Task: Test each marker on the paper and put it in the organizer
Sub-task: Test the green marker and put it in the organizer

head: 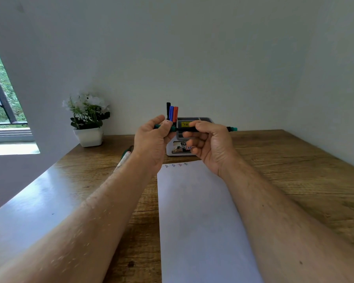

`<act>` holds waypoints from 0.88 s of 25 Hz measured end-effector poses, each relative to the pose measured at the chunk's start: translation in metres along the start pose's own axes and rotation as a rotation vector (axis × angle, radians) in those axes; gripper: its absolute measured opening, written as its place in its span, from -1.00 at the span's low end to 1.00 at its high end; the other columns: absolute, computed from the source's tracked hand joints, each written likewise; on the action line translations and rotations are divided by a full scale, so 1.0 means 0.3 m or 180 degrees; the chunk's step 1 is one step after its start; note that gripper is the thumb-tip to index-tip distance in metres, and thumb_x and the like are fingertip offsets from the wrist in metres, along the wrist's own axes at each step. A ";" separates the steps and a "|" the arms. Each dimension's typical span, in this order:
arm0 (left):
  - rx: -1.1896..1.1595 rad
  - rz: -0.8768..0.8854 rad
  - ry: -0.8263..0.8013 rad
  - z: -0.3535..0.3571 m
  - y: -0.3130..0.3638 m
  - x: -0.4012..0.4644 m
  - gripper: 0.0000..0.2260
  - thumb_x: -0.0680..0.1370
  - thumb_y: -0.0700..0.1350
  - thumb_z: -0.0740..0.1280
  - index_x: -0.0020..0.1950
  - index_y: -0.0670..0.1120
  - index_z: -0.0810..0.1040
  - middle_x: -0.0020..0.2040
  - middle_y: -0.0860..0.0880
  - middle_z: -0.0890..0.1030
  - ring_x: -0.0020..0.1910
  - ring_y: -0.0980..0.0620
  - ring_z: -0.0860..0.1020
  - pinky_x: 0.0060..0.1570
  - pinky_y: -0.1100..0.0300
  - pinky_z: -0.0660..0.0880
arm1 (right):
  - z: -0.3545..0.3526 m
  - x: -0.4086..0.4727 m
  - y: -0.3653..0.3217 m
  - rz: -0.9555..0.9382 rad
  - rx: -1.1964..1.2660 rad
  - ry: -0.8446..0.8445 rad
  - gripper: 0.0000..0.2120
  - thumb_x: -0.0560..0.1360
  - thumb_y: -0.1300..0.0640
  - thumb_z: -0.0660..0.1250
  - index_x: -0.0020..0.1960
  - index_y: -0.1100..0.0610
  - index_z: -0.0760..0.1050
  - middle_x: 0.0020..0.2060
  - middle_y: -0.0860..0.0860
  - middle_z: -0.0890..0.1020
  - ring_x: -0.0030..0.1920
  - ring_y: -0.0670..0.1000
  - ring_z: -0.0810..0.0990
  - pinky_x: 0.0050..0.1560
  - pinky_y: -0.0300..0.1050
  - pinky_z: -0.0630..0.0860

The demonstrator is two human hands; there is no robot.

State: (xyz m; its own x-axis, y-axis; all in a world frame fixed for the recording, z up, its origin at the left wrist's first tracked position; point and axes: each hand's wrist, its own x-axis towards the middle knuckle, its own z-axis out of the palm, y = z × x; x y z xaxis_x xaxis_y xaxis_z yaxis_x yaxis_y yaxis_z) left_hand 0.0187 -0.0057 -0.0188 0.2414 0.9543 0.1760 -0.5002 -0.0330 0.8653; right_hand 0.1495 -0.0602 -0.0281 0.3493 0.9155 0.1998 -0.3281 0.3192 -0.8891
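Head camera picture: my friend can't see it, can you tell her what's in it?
Two hands, left hand and right hand, hold a green marker sideways above a paper on a wooden table. Behind them an organizer holds black, blue and red markers. A white-flowered plant stands at the left.

Organizer (pixel 204 120) largely hidden behind both hands; label print too small to read. Beside organizer, to its left, another marker (pixel 125 155) mostly covered by left forearm. Marks on paper (pixel 196 221) nearest organizer too small to make out.
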 end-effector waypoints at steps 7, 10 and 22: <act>0.0002 0.0207 0.0120 -0.009 0.003 0.000 -0.58 0.45 -0.44 0.41 0.19 -0.07 0.47 -0.05 -0.08 0.54 0.00 -0.08 0.64 0.13 -0.07 0.60 | 0.002 0.004 0.000 0.0000 -0.0115 0.0031 -0.93 0.53 0.19 0.40 0.00 0.17 0.59 -0.28 0.11 0.71 -0.45 -0.01 0.63 -0.52 -0.24 0.49; -0.0412 0.0206 0.0309 -0.017 0.003 0.004 -0.63 0.44 -0.40 0.45 0.13 -0.10 0.46 0.08 -0.17 0.56 0.01 -0.14 0.68 -0.03 0.06 0.64 | 0.005 0.002 0.000 -0.0046 -0.0007 -0.0012 -0.94 0.51 0.25 0.41 -0.10 0.13 0.64 -0.26 0.14 0.71 -0.43 0.01 0.63 -0.51 -0.22 0.51; -0.0627 0.0376 0.0552 -0.042 0.012 0.015 -0.85 0.50 -0.24 0.44 0.04 -0.16 0.54 -0.08 -0.10 0.65 -0.19 0.07 0.71 -0.17 0.22 0.62 | -0.013 0.006 0.001 -0.0496 -0.1437 0.0183 -0.92 0.55 0.24 0.37 -0.02 0.11 0.63 -0.20 0.09 0.74 -0.45 -0.06 0.57 -0.50 -0.19 0.49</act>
State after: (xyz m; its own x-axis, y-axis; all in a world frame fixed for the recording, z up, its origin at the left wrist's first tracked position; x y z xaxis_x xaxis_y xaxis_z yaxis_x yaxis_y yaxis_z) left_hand 0.0075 0.0023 -0.0206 0.0345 0.9844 0.1724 -0.6725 -0.1047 0.7326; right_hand 0.1533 -0.0594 -0.0297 0.4162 0.8461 0.3330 0.1414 0.3015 -0.9429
